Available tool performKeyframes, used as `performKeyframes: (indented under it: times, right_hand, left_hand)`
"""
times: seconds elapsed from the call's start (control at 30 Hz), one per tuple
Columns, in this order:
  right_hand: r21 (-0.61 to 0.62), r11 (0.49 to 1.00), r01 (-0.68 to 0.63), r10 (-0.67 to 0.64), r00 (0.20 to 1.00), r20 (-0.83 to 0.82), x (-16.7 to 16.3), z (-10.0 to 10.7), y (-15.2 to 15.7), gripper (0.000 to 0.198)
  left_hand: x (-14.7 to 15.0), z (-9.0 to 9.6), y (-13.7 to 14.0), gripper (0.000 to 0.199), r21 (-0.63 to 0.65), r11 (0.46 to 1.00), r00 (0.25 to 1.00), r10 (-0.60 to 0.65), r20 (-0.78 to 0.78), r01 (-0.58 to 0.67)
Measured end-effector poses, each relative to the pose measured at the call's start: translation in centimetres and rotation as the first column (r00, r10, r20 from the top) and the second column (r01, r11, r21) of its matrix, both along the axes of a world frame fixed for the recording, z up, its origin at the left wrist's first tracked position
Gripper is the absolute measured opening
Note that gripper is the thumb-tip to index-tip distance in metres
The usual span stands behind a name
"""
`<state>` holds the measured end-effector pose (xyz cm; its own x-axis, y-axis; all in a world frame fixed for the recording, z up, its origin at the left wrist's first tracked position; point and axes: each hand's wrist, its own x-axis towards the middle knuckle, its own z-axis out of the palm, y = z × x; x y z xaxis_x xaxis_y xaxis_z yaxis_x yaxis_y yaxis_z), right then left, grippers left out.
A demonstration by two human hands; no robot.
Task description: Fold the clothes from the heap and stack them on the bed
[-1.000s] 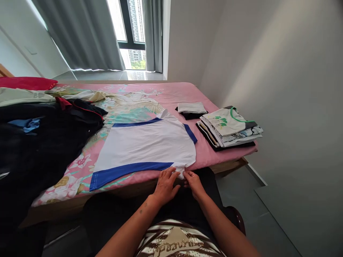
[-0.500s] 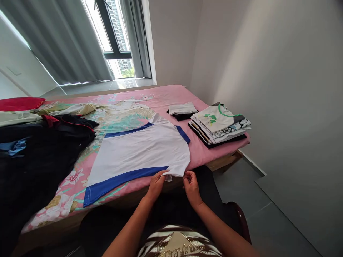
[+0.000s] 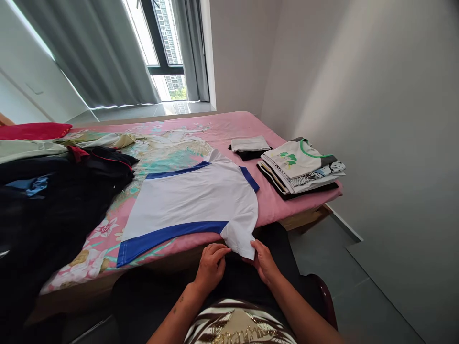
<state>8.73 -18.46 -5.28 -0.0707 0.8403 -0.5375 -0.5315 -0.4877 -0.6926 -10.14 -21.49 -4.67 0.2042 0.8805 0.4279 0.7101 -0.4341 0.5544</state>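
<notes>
A white short-sleeved shirt (image 3: 190, 196) with blue side panels lies flat on the bed, its collar at the far right end and its hem to the left. The near sleeve (image 3: 242, 239) hangs out over the bed's front edge toward my lap. My right hand (image 3: 264, 263) pinches the right corner of that sleeve's cuff between thumb and fingers. At the cuff's left corner is my left hand (image 3: 212, 263), fingers curled and fingertips against the cloth; its grip is partly hidden.
Right of the shirt stands a stack of folded clothes (image 3: 301, 165), with a smaller folded pile (image 3: 250, 145) behind. Dark clothes (image 3: 68, 191) heap at the left on the pink flowered bedsheet (image 3: 103, 229). A red cushion-like item (image 3: 36, 130) lies farther back. A wall (image 3: 394, 143) rises at the right.
The near sleeve, bunched between my hands before, is now spread out and hangs lower. Both hands have come down toward my lap. The view has shifted slightly left.
</notes>
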Motion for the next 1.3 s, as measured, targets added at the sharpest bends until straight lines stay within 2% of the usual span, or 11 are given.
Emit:
performKeyframes:
  times: [0.13,0.33,0.4,0.53,0.67,0.77,0.9,1.03,1.17,1.3]
  right_hand:
    - [-0.007,0.998,-0.064,0.063,0.996,-0.059,-0.2,0.1,-0.6,0.041]
    - [-0.109,0.964,-0.243,0.238,0.969,-0.062,0.2,-2.2,-1.2,0.039]
    - [-0.098,0.963,-0.250,0.244,0.968,-0.063,0.3,-2.8,-1.2,0.035]
    - [-0.047,0.983,-0.177,0.172,0.981,-0.090,0.4,-2.7,-1.1,0.032]
    - [-0.053,0.987,-0.149,0.141,0.983,-0.121,0.2,-2.1,-1.2,0.033]
    - [-0.095,0.981,-0.169,0.154,0.977,-0.146,0.0,-2.0,-1.3,0.035]
    - [-0.124,0.974,-0.189,0.179,0.980,-0.091,-0.5,-2.4,-1.0,0.032]
    - [-0.037,0.976,-0.213,0.214,0.977,0.012,-0.7,-2.5,-0.5,0.034]
    - [0.023,0.981,-0.191,0.189,0.979,0.070,-0.7,-1.7,-0.1,0.038]
    - [0.032,0.981,-0.191,0.188,0.979,0.080,-0.6,-0.5,0.4,0.043]
  left_hand:
    - [-1.5,0.3,-0.8,0.042,0.089,0.985,0.987,0.151,-0.062,-0.145]
    - [-6.8,1.3,-1.1,0.048,0.012,0.948,0.910,0.308,-0.278,-0.318]
    - [-9.4,1.4,-1.3,0.051,-0.015,0.902,0.850,0.402,-0.340,-0.432]
    - [-14.8,1.2,-2.6,0.047,-0.058,0.760,0.708,0.570,-0.417,-0.647]
    - [-19.5,0.6,-5.3,0.042,-0.038,0.666,0.616,0.665,-0.423,-0.745]
    - [-22.0,0.1,-7.5,0.039,0.009,0.633,0.574,0.707,-0.413,-0.774]
    - [-23.9,-0.3,-9.0,0.037,0.055,0.665,0.593,0.697,-0.404,-0.745]
    - [-25.1,-0.7,-9.0,0.033,0.112,0.699,0.617,0.685,-0.387,-0.706]
    - [-26.6,-0.8,-8.5,0.029,0.150,0.762,0.679,0.634,-0.370,-0.630]
    - [-28.0,-0.6,-7.7,0.036,0.162,0.822,0.737,0.563,-0.372,-0.546]
